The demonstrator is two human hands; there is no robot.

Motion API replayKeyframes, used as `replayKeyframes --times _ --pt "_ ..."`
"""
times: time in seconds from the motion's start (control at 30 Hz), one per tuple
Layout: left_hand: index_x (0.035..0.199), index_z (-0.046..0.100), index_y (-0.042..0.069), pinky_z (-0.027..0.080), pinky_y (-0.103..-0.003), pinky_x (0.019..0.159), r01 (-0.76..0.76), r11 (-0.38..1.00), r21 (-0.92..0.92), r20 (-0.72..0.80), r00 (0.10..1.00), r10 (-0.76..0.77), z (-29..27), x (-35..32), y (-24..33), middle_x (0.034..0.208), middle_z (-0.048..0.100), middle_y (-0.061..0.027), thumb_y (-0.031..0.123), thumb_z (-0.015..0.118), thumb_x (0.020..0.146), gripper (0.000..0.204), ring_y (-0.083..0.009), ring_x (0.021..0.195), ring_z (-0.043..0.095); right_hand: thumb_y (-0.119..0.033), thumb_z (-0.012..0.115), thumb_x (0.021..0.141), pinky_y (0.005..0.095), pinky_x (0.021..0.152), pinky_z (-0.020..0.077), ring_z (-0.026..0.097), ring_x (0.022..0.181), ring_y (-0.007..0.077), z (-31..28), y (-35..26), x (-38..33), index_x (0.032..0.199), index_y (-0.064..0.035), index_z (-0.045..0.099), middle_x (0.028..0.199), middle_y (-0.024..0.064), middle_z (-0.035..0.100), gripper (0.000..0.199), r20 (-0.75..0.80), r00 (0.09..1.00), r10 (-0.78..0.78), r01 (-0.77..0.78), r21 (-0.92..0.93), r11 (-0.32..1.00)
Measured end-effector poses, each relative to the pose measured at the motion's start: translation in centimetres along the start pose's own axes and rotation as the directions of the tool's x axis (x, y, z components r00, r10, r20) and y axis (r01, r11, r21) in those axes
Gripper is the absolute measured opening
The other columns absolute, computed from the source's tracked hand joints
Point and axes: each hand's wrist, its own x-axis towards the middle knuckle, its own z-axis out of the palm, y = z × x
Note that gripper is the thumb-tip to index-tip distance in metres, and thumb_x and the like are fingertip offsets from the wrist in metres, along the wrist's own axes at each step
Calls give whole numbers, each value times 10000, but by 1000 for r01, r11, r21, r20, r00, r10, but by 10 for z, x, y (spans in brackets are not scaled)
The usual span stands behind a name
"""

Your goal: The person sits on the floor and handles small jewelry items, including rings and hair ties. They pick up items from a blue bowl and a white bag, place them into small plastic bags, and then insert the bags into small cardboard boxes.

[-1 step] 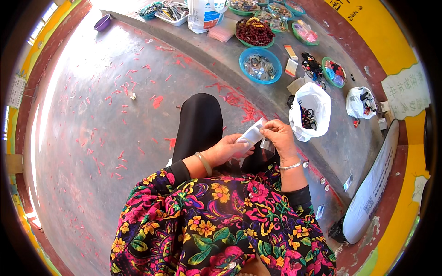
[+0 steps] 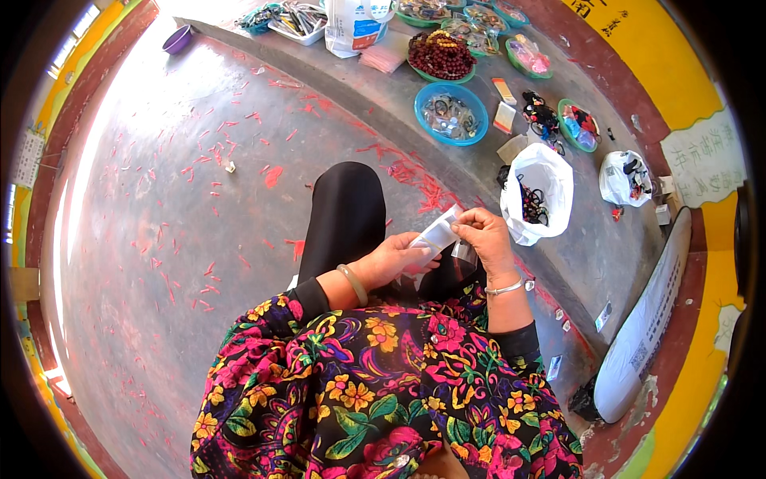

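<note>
A whitish, translucent plastic strip [image 2: 438,233] is held up over my lap. My left hand [image 2: 392,259] grips its lower part, with the thumb lying across the front. Thumb and forefinger of my right hand [image 2: 488,239] pinch the strip's upper right edge. A clear, shiny piece of plastic [image 2: 463,252] hangs just below the right fingers; what it is attached to is hidden. Closest to my right hand stands a white bag [image 2: 560,185], its mouth open, with dark bands and loops [image 2: 533,206] inside.
On the raised ledge ahead are a blue basin [image 2: 420,104] of small clear packets, dark red beads [image 2: 440,56], several green baskets and a white tray [image 2: 303,37]. A smaller white bag [image 2: 614,182] stands right. Red scraps [image 2: 423,182] litter the floor; a purple bowl [image 2: 177,40] lies far left.
</note>
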Motion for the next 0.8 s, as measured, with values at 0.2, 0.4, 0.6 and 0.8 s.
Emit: replayKeyframes --times 0.2,0.4,0.6,0.8 --pt "1038 601 1 503 -250 705 44 981 187 2 999 -45 -6 3 -4 942 659 -85 203 548 901 250 -134 849 622 -25 687 741 178 584 389 501 632 41 -5 -1 -4 803 -17 632 709 -26 584 83 54 998 42 -46 72 996" --pt "1011 585 -20 491 -233 646 70 982 178 -101 994 -53 -5 5 -7 861 650 -79 191 549 894 244 -101 714 587 -44 693 744 168 546 351 472 602 28 -6 0 -5 808 -23 637 695 -39 577 87 58 997 44 -48 76 996" --pt "1057 591 -17 512 -282 721 86 995 54 -143 987 -77 -11 6 -3 926 640 -81 120 558 884 223 -142 820 613 -47 692 753 164 453 294 397 493 11 -2 2 -4 799 -27 632 669 -35 566 79 -40 997 68 -61 142 988" --pt "1127 548 26 515 -314 779 -278 950 -140 -241 941 240 2 4 1 1022 596 -63 69 564 874 258 -147 921 589 -45 675 780 146 418 291 381 448 16 -9 23 0 824 -18 603 672 -13 574 88 -105 978 180 -127 386 914"
